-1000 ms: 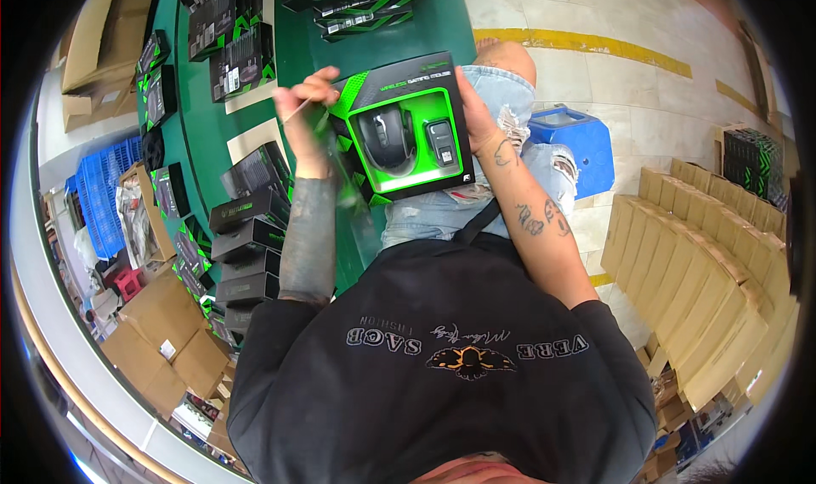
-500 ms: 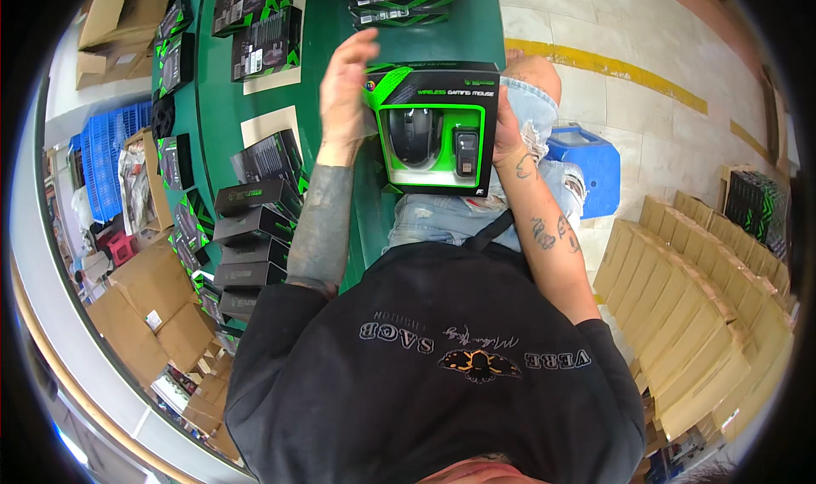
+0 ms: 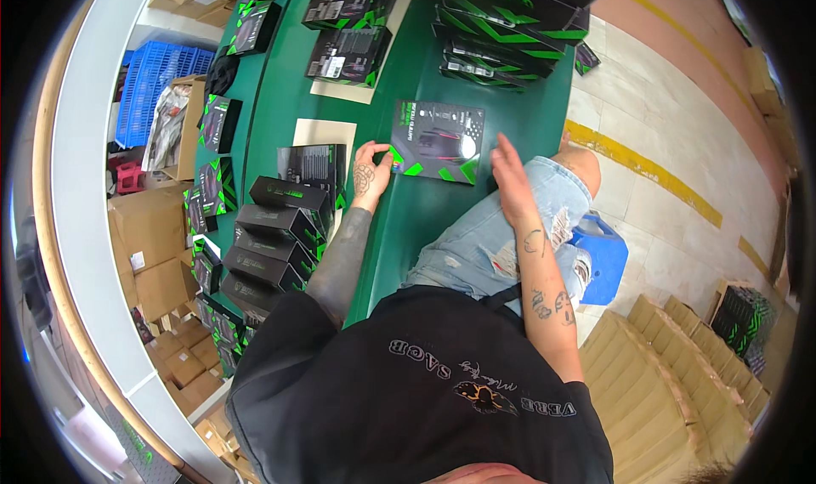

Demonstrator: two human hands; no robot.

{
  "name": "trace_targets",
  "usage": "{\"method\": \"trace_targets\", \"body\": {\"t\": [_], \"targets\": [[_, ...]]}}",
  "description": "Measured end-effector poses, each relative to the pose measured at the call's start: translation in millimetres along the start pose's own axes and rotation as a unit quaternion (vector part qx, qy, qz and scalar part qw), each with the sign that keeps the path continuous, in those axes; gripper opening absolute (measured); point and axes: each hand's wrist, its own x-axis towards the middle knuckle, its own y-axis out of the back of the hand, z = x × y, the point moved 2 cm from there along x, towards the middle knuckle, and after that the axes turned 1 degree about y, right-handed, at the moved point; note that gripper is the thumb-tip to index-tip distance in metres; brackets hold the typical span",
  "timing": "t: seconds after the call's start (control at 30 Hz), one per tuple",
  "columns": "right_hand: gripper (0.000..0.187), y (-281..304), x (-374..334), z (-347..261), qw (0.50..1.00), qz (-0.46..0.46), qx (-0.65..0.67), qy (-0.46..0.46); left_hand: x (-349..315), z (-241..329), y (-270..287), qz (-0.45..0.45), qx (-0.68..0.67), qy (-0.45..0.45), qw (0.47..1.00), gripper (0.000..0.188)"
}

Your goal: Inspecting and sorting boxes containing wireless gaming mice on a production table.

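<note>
Sideways, black box, title leftward, long axis crosswise, left hand loosely curled, right hand, fingers extended

Green worktable, slightly glossy. Pale tiled floor, yellow line across, reddish-brown strip beyond. Blue plastic stool right, cartons lower right. Left: white frame, blue crate, cardboard boxes. Bright light.

Green table, black-and-green box lying flat, stacked boxes beyond, row of dark cartons leftward.
</note>
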Motion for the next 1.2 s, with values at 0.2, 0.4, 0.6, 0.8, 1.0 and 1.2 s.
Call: {"method": "trace_targets", "body": {"t": [0.2,0.4,0.6,0.8,1.0,1.2], "targets": [[0.077,-35,8,25,0.781,-0.059,-0.615,0.091,117,-6,11,0.137,-0.148,0.233,0.951,0.076],[0.081,-33,-4,38,0.600,-0.012,-0.795,0.090,226,-104,19,-0.010,-0.385,0.199,0.901,0.068],[0.082,-29,-15,15,0.635,-0.049,-0.770,0.047,211,-112,3,0.203,-0.305,0.231,0.902,0.090],[0.086,-29,-12,12,0.635,-0.054,-0.770,0.027,183,-47,2,0.180,-0.513,0.097,0.834,0.066],[0.086,-32,-13,8,0.638,-0.081,-0.766,-0.002,172,-57,-5,0.154,-0.477,0.235,0.833,0.075],[0.083,-30,-14,9,0.641,-0.076,-0.763,-0.002,165,-23,-16,0.165,-0.577,0.157,0.784,0.027]]}}
